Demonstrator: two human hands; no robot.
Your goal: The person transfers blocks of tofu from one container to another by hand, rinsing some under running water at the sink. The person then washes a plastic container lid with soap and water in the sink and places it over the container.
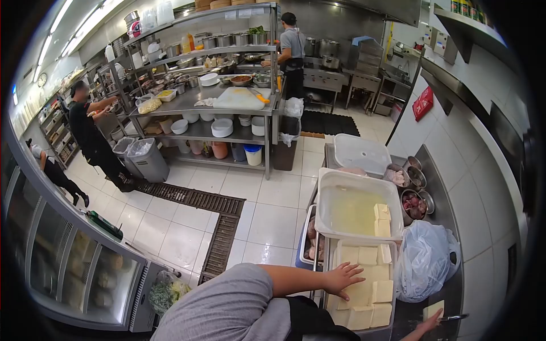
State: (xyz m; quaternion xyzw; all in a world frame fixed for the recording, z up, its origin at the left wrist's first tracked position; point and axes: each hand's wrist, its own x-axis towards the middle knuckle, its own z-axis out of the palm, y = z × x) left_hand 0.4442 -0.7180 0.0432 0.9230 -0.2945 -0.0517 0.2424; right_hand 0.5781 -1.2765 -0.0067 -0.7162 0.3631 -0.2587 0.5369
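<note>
At near right, the left hand (344, 281), grip spread apart, lies over several cream rectangular blocks (382, 291) in one white plastic tray (394, 284); the right hand (427, 325) touches one separate cream block (433, 308) beside one dark-handled knife (455, 317), its grip I cannot tell.

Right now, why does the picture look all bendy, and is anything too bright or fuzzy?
Head view: straight things bend and the corners go black, probably from a very wide lens; head view: the ceiling lights glare white; head view: the left hand looks fairly clear, while the right hand, by the bottom edge, is harder to make out.
</note>
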